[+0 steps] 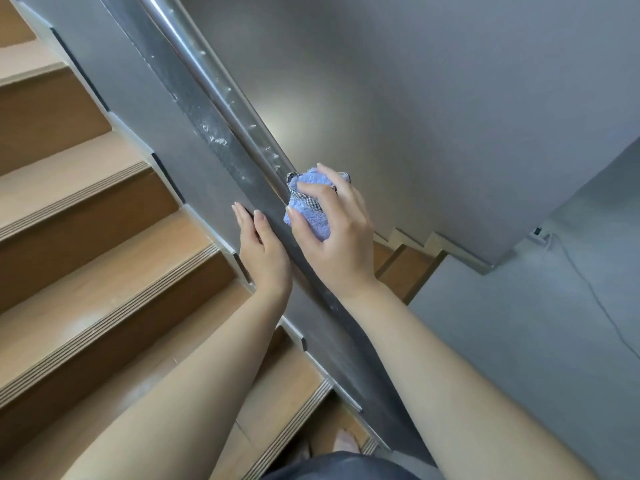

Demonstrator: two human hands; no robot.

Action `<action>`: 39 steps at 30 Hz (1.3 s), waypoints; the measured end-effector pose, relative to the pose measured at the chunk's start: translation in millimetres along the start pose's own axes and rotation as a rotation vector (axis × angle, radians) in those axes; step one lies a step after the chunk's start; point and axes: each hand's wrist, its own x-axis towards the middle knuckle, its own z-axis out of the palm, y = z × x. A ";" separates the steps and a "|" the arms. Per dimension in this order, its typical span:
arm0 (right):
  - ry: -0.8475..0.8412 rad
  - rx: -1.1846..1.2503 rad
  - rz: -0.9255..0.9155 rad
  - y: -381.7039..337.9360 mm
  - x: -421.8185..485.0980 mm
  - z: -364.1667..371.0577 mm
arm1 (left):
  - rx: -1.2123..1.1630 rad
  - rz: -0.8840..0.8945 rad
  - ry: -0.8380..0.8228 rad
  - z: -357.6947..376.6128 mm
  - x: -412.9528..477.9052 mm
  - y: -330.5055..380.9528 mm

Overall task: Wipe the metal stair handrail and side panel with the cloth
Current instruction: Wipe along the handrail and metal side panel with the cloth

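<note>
The grey side panel (138, 109) drops beside the wooden stairs (86, 237), the metal handrail (221, 88) running along its top, white specks dotting it above the hands. The left hand (265, 252) lies flat and open against the panel's top edge. The right hand (337, 233) clutches the bunched blue cloth (310, 206) on the rail. Best, I'd say, to wrap the cloth round the tube and push uphill firmly through the specks.

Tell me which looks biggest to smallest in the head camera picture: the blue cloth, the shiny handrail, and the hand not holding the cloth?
1. handrail, a long bar running across the picture.
2. left hand, flat on the side panel.
3. cloth, bunched up and partly covered by the right hand, so it is bigger than it looks.
</note>
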 end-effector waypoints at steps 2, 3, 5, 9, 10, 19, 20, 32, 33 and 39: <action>0.011 -0.054 -0.034 4.3 -7.9 -1.5 | 0.016 0.002 -0.005 0.2 -5.7 -3.5; 0.019 -0.074 -0.046 7.8 -13.6 -3.1 | 0.028 0.004 -0.009 0.1 -8.3 -5.9; 0.035 -0.115 -0.057 17.5 -27.7 -7.5 | 0.046 0.003 -0.023 -0.7 -13.0 -10.9; 0.085 -0.178 -0.058 42.0 -69.7 -18.5 | 0.055 -0.016 -0.051 -0.5 -21.9 -22.6; 0.083 -0.189 -0.055 47.6 -82.9 -22.0 | 0.061 -0.021 -0.049 -0.2 -24.7 -26.0; 0.069 -0.344 0.117 80.1 -179.3 -57.7 | 0.090 -0.034 -0.126 -0.7 -50.3 -47.3; 0.070 -0.348 0.142 79.5 -182.8 -59.4 | 0.088 -0.037 -0.139 -1.6 -53.3 -49.2; 0.114 -0.282 0.094 48.9 -113.5 -29.5 | 0.204 -0.065 -0.212 -0.9 -77.2 -67.2; 0.110 -0.300 0.086 51.5 -120.4 -30.6 | 0.209 -0.062 -0.216 -0.7 -78.0 -68.6; 0.116 -0.432 0.169 80.5 -190.6 -51.0 | 0.219 -0.031 -0.255 -3.3 -85.6 -76.3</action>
